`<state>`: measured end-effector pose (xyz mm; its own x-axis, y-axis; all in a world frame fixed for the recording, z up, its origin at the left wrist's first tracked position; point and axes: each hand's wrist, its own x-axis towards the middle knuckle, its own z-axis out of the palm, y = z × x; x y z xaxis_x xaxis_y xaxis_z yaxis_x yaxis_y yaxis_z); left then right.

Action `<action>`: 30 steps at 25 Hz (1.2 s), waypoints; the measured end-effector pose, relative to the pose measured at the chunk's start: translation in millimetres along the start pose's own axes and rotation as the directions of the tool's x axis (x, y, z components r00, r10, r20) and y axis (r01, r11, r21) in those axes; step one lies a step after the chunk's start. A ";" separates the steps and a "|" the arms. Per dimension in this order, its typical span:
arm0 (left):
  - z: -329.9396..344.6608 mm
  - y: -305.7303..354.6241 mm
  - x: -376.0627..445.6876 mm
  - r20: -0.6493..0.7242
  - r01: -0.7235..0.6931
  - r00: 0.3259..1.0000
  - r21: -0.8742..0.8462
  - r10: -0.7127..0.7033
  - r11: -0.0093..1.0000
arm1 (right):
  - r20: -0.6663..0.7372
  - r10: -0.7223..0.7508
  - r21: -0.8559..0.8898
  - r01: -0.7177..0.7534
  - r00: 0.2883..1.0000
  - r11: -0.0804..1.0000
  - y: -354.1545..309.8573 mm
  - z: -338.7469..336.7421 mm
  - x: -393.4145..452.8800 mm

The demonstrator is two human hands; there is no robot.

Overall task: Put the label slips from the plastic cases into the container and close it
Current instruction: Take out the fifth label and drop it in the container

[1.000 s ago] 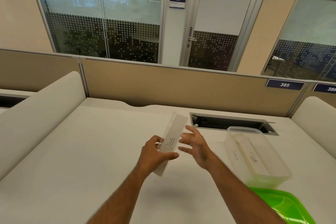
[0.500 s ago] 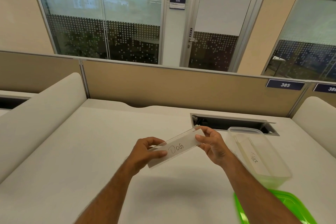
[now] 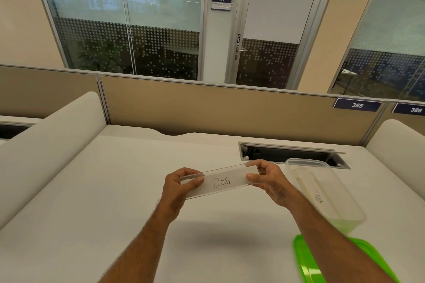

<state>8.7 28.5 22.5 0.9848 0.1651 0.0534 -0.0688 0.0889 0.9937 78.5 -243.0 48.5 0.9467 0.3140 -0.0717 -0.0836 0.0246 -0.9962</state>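
— Nearest items?
— One glossy green lid on the desk.
— Hands?
— The left hand and right hand each pinch one end of one clear rectangular plastic case, slip reading "DOG" inside.
— Beyond?
— One translucent container, open, two slips inside.

The scene is bright and evenly lit, with soft light from above. Ceiling strip lights reflect as pale streaks in the glass wall far beyond the fingers. A soft, blurred shadow lies on the desk below the fingers and forearms. The clear case between the fingers shows faint glare along its upper edge. The wide lens bends straight lines toward the frame edges, so the partition bows. The green lid, near the right forearm, has smeared, fuzzy edges. The centre is sharp; handwriting reads clearly.
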 end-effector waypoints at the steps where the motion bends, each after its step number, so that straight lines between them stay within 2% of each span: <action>1: -0.4 0.4 0.5 0.004 0.001 1.000 0.013 -0.001 1.000 | 0.022 0.001 -0.124 0.002 1.000 0.992 -5.1 -1.7 0.4; 3: 0.3 1.3 1.0 0.024 0.007 1.000 0.038 -0.008 0.999 | 0.084 0.024 -0.462 0.018 0.996 0.886 -17.4 -1.3 0.8; 5: 3.8 1.2 0.3 0.054 0.008 0.999 0.057 -0.011 0.998 | 0.146 0.070 -0.769 0.069 0.987 0.635 -29.0 5.2 2.0; 6: 6.4 0.6 -0.4 0.064 0.008 0.998 0.066 -0.012 0.998 | 0.188 0.095 -0.862 0.118 0.978 0.492 -33.4 10.9 3.2; 8: 11.9 -0.9 -2.2 0.075 0.006 0.997 0.075 -0.012 0.997 | 0.260 0.136 -0.936 0.215 0.956 0.280 -38.5 25.4 5.3; 10: 17.4 -2.1 -4.0 0.088 0.001 0.996 0.077 -0.008 0.997 | 0.305 0.163 -0.942 0.272 0.938 0.198 -36.9 38.8 6.6; 12: 20.9 -3.0 -5.2 0.100 0.002 0.995 0.091 -0.011 0.996 | 0.323 0.195 -0.941 0.293 0.926 0.168 -30.1 47.6 7.2; 16: 26.1 -8.5 -5.7 0.105 0.016 0.994 0.129 -0.029 0.992 | 0.310 0.207 -0.944 0.274 0.928 0.186 -13.1 47.4 6.5; 18: 31.9 -12.1 -3.6 0.056 -0.009 0.998 0.197 -0.002 0.980 | 0.278 0.197 -0.953 0.244 0.940 0.179 -7.3 39.4 6.4; 20: 36.5 -18.5 1.7 -0.023 -0.024 0.999 0.345 0.034 0.938 | 0.211 0.158 -0.971 0.188 0.965 0.151 -5.6 26.6 6.9; 22: 35.7 -29.9 7.3 -0.044 -0.007 0.998 0.550 0.038 0.835 | 0.082 0.074 -0.989 0.072 0.994 0.129 -9.6 7.8 8.6; 24: 30.2 -46.3 11.6 -0.012 -0.013 0.999 0.730 0.032 0.683 | -0.097 -0.025 -0.983 -0.092 0.995 0.157 -17.7 -16.4 11.7; 28: 22.5 -84.5 18.4 0.077 -0.069 0.997 0.918 -0.005 0.390 | -0.396 -0.156 -0.901 -0.349 0.905 0.259 -31.2 -75.7 12.8; 30: 21.0 -100.6 20.4 0.111 -0.091 0.992 0.955 -0.055 0.284 | -0.505 -0.197 -0.844 -0.435 0.840 0.313 -27.9 -103.0 9.4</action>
<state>39.1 2.2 -74.3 0.9987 0.0503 0.0097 0.0431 -0.9275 0.3714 121.8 -338.5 70.5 0.9690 -0.2207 0.1110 -0.1749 -0.9302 -0.3226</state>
